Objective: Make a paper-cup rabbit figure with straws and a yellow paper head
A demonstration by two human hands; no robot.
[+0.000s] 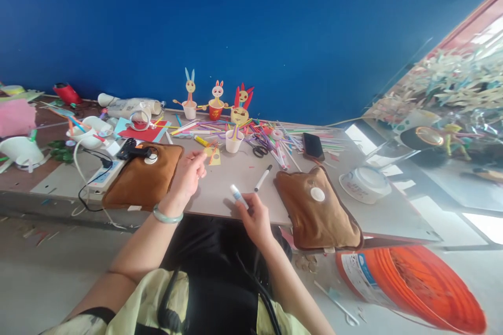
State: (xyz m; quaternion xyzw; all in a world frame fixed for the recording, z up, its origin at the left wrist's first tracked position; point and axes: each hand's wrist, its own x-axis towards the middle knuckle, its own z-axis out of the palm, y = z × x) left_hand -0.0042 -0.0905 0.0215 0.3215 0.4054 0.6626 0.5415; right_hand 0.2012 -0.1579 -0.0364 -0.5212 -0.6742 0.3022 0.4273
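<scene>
You're apparently gluing, right hand (256, 218) gripping a glue stick (238, 196), left hand (190, 174) half-curled, contents unclear, next needing careful aim.

Glue stick (238, 194) left of the marker (263, 178), between 2 pouches (147, 183) on the table (215, 188), cup (234, 144) behind

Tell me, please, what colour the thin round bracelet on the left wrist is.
The bracelet is pale green, clearest in the head view.
</scene>
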